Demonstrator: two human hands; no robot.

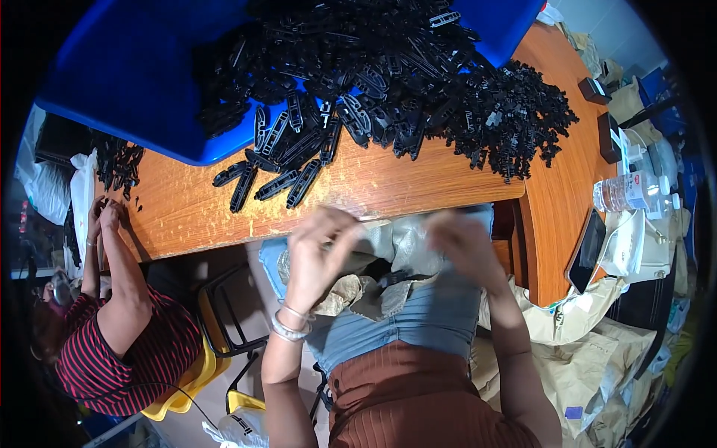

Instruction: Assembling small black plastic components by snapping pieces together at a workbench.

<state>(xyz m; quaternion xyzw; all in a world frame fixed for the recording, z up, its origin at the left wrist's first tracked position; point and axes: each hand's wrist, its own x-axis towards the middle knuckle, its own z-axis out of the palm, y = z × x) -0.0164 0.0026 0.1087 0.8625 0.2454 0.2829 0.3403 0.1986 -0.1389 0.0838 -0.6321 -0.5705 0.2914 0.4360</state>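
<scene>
Two bare hands work close to the front edge of a worn, orange-brown wooden bench [418,179], the left hand [317,257] at the centre of the frame, its fingers loosely curled, the right hand [464,246] just right of centre; whether either grips anything cannot be told. Long, oval black plastic pieces [305,184] lie loose on the bench at upper centre, below a blue plastic bin [134,89] heaped with more, while a mound of small black plastic pieces [515,112] spreads at upper right. Between the forearms, an open, pale sack with a crumpled rim [409,250] sits on the lap. A stray sleeve or knuckle could sweep the nearest pieces over the edge, and the small mound, piled near its front, could slide if nudged. Blur hides the fingertips of both hands; shadow obscures the dark contents of the sack, the bin is cut off by the top of the frame, and overlapping black parts merge.
</scene>
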